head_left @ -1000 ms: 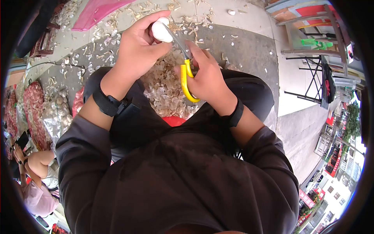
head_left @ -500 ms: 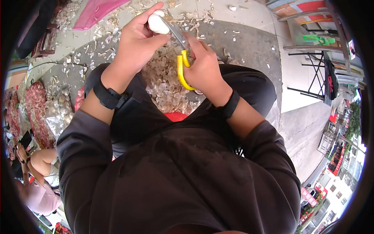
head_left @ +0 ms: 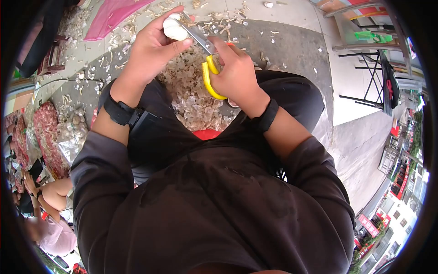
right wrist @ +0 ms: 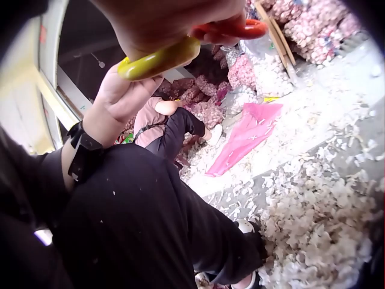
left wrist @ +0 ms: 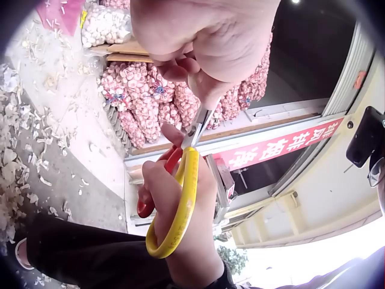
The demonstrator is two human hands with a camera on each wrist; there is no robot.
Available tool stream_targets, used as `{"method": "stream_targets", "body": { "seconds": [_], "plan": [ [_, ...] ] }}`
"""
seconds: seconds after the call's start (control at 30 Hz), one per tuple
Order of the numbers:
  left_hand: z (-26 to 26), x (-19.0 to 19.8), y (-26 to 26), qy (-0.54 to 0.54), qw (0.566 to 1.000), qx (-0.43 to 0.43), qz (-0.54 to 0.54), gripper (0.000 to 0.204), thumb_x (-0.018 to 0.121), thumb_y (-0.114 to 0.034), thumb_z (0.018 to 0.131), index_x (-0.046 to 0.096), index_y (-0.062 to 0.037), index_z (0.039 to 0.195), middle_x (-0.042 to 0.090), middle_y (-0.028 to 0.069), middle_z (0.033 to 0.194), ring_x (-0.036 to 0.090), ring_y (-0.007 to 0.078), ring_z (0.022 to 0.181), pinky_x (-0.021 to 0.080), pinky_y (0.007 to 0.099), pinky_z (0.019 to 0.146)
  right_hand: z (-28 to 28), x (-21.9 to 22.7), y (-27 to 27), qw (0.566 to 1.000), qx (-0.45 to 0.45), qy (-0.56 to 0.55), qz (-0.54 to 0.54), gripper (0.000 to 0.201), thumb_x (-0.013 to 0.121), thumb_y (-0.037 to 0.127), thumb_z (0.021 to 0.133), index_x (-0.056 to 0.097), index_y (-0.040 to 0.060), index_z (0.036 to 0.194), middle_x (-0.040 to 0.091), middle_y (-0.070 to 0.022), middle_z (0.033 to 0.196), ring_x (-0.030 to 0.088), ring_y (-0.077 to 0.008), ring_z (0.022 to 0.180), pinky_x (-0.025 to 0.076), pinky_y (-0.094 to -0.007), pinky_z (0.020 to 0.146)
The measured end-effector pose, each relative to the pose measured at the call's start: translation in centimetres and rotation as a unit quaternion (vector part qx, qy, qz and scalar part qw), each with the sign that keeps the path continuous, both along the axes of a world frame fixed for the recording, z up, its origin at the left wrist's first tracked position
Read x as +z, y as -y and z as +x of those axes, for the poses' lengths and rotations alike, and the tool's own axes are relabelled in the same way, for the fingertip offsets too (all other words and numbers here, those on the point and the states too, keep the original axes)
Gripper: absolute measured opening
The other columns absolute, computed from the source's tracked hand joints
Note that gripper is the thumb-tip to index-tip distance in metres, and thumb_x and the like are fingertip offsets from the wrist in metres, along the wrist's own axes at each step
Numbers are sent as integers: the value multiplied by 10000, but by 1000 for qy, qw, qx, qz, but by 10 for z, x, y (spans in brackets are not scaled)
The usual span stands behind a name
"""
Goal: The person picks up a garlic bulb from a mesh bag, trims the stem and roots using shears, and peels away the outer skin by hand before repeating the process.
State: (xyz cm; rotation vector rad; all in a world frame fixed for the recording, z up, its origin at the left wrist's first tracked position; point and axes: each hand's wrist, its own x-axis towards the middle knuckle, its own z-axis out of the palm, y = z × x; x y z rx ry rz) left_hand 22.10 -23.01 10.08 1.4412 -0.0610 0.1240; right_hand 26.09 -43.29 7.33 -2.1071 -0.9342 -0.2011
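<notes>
In the head view my left hand (head_left: 148, 54) grips a white garlic bulb (head_left: 175, 29) between thumb and fingers. My right hand (head_left: 235, 73) holds a pair of scissors (head_left: 206, 78) with one yellow loop and one red loop. The blades point up and left, lying along the right side of the bulb where the stem is. In the left wrist view the yellow loop of the scissors (left wrist: 191, 180) rests around the right hand (left wrist: 195, 241), while the bulb is hidden behind the left hand (left wrist: 207, 39). The right wrist view shows both scissor loops close up.
A heap of garlic skins (head_left: 196, 98) lies between my knees, with trimmed stems scattered over the floor. Mesh sacks of garlic (left wrist: 135, 90) stand nearby. A pink plastic sheet (head_left: 114, 18) lies at upper left, a folding stand (head_left: 369, 80) at right. Another person (head_left: 57, 233) sits at lower left.
Both hands, with the bulb and scissors, have shifted left and slightly up in the head view. The blades stay against the bulb. The surroundings have shifted a little as the head turned.
</notes>
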Motion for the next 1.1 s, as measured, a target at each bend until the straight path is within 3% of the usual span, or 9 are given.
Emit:
{"method": "stream_targets", "body": {
  "seconds": [0.23, 0.33, 0.57, 0.63, 0.67, 0.73, 0.83, 0.93, 1.1],
  "plan": [
    [2, 1, -6, -15, 999, -26, -11, 609, 660, 28, 866, 408, -29, 1417, 598, 90, 1258, 593, 120, 1051, 497, 258, 908, 3, 5, 4, 999, -8, 31, -40, 411, 708, 110, 699, 597, 44, 1089, 616, -123, 702, 629, -316, 640, 531, -405, 602],
    [2, 2, -8, -20, 999, -37, -10, 593, 660, 19, 868, 422, -29, 1409, 614, 79, 1228, 594, 116, 1043, 495, 249, 896, 5, 6, 7, 999, 3, 41, -19, 435, 754, 138, 701, 606, 111, 1109, 619, -105, 756, 629, -295, 628, 514, -382, 560],
    [0, 1, -12, -31, 999, -42, -5, 574, 692, -68, 870, 450, -21, 1389, 632, 62, 1184, 600, 124, 1040, 476, 261, 913, 7, 8, 9, 997, -5, 53, -51, 378, 746, 143, 714, 604, 75, 1058, 623, -94, 713, 639, -290, 629, 519, -386, 557],
    [-4, -5, -26, -52, 991, -110, -50, 572, 681, -102, 884, 442, -19, 1397, 626, 70, 1196, 596, 131, 1029, 471, 273, 915, 13, 4, 14, 994, -13, 78, -77, 394, 749, 153, 704, 599, 50, 1054, 624, -56, 653, 638, -256, 601, 526, -372, 562],
    [-4, -7, -30, -63, 985, -145, -73, 572, 675, -119, 891, 438, -17, 1402, 623, 74, 1202, 594, 134, 1023, 468, 279, 916, 14, 5, 20, 996, -9, 65, -62, 421, 750, 147, 709, 589, 43, 1083, 626, -64, 665, 636, -262, 601, 521, -375, 557],
    [-5, 3, -20, -50, 987, -132, -78, 577, 655, -139, 906, 418, -18, 1418, 612, 92, 1219, 582, 139, 995, 466, 287, 907, 16, 14, 21, 999, 13, 46, -22, 474, 752, 135, 718, 569, 28, 1142, 630, -82, 689, 633, -274, 602, 512, -381, 547],
    [-6, 7, -22, -68, 977, -160, -125, 595, 569, -116, 929, 335, -24, 1469, 583, 145, 1254, 554, 141, 950, 459, 289, 894, 13, 5, 13, 999, -28, 15, 40, 598, 794, 193, 737, 537, 21, 1250, 580, -79, 650, 590, -254, 583, 488, -352, 543],
    [-7, 9, -19, -93, 963, -187, -168, 623, 517, -123, 890, 312, -43, 1473, 587, 158, 1215, 533, 145, 882, 450, 289, 842, 15, 2, 11, 997, 11, 69, 19, 762, 823, 253, 714, 452, -3, 1328, 607, -116, 849, 573, -282, 762, 485, -385, 714],
    [-11, 6, -15, -106, 963, -122, -215, 564, 550, -225, 847, 384, -96, 1370, 597, 137, 1131, 474, 143, 789, 394, 280, 722, 10, 9, 10, 996, 11, 89, -17, 873, 830, 292, 699, 381, -19, 1379, 575, -152, 1002, 519, -337, 943, 434, -427, 863]
  ]
}}
